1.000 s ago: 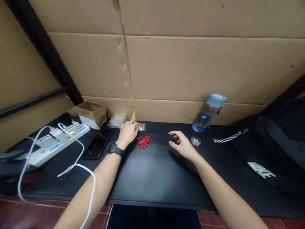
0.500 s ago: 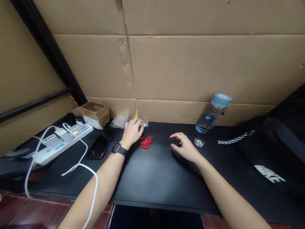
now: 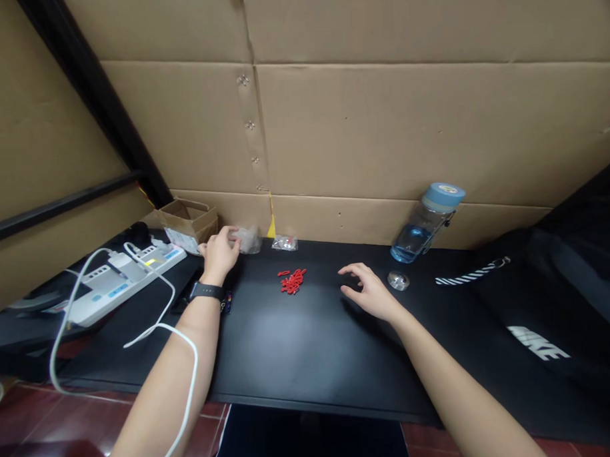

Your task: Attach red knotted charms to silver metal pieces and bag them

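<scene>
My left hand (image 3: 220, 254), with a dark watch at its wrist, is at the left edge of a clear crumpled plastic bag (image 3: 247, 240); its thumb and fingers are apart. To its right a small clear packet (image 3: 285, 242) lies near the cardboard wall. A pile of red looped pieces (image 3: 292, 281) rests on the black table between my hands. My right hand (image 3: 368, 291) hovers over the table, fingers curved and apart, holding nothing. Just right of it sits a small clear round object (image 3: 398, 280).
An open cardboard box (image 3: 189, 222) and a white power strip (image 3: 104, 297) with cables occupy the left. A blue-lidded bottle (image 3: 425, 223) stands against the cardboard wall (image 3: 382, 132). On the right are a striped strap (image 3: 467, 275) and a black bag (image 3: 577, 299).
My left hand has moved left from the small packet to the plastic bag, uncovering the packet. My right hand has stayed almost in place.
</scene>
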Action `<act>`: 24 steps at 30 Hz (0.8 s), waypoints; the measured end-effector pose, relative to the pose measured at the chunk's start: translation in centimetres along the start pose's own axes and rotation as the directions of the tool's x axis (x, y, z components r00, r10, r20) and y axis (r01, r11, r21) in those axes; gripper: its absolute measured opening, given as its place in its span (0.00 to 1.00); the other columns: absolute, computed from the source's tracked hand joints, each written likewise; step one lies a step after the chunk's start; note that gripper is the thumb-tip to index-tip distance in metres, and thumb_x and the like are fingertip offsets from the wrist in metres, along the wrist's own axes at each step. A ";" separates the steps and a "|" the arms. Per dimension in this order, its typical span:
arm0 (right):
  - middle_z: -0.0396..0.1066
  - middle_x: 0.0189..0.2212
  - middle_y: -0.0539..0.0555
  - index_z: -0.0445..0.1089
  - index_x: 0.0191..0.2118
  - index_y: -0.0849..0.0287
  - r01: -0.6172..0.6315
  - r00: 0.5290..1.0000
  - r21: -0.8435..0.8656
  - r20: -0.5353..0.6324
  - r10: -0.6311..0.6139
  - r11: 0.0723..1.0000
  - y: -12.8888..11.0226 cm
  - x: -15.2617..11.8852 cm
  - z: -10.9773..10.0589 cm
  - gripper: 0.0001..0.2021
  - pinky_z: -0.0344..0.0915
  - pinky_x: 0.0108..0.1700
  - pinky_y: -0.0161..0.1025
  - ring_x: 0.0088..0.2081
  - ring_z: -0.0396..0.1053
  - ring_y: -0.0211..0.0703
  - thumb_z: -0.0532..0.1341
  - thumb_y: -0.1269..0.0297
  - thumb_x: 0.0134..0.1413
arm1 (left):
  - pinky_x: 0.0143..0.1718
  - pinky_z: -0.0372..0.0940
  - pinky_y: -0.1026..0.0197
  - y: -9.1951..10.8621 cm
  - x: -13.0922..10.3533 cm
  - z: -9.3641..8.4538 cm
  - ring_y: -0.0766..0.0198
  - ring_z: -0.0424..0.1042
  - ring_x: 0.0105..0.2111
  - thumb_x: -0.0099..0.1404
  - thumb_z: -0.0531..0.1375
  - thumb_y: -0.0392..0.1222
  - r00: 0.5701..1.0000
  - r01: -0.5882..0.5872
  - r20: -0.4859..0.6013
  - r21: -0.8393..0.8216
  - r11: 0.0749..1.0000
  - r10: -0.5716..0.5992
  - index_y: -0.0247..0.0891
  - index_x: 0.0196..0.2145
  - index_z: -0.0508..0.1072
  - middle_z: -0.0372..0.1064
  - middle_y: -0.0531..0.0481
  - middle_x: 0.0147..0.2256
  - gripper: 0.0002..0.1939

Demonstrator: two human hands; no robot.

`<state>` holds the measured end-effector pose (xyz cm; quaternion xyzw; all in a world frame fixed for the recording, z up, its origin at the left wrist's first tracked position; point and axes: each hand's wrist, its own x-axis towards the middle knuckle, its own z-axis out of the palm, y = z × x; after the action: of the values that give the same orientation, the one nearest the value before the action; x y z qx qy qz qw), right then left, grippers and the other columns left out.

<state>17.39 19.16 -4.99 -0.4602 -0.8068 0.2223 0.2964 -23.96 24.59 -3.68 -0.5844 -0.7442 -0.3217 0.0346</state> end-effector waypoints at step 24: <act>0.68 0.50 0.56 0.70 0.51 0.51 0.003 0.999 -0.025 0.042 -0.002 1.000 0.1 0.0 0.1 0.15 0.67 0.51 0.50 0.48 0.68 0.50 0.63 0.63 0.57 | 0.56 0.51 0.43 0.7 -0.2 -1.4 0.48 0.69 0.50 0.66 0.58 0.43 0.904 0.148 -0.380 -0.145 0.978 -0.194 0.43 0.47 0.67 0.78 0.47 0.40 0.12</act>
<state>17.32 19.20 -5.12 -0.4582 -0.8161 0.2214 0.2738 -23.69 23.76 -2.38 -0.4416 -0.7511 -0.4754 0.1215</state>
